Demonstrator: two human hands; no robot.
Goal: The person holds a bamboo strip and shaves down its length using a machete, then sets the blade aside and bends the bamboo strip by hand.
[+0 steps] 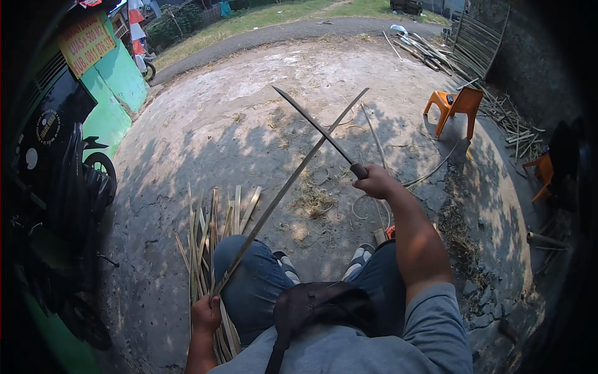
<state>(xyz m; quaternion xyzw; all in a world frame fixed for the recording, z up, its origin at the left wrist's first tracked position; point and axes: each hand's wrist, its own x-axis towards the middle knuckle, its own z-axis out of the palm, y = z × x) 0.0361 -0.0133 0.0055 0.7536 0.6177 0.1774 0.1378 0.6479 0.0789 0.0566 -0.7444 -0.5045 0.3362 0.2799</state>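
Observation:
My right hand (375, 182) is closed round the dark handle of a machete (309, 118), held out in front with its long blade slanting up to the left. Down at the lower left, my left hand (206, 313) grips the near end of a long, flat bamboo strip (274, 202). The strip runs up and to the right past my knee, and it crosses the blade near the blade's middle; whether they touch I cannot tell. Beside my left leg lies a bundle of split bamboo strips (201, 240), partly hidden behind my left hand and forearm.
An orange plastic chair (464, 106) stands at the right, a dark object on its seat. Bamboo poles (433, 55) and loose strips (514, 124) lie along the right wall. Thin shavings (313, 201) litter the ground ahead. A parked motorcycle (81, 187) is at the left.

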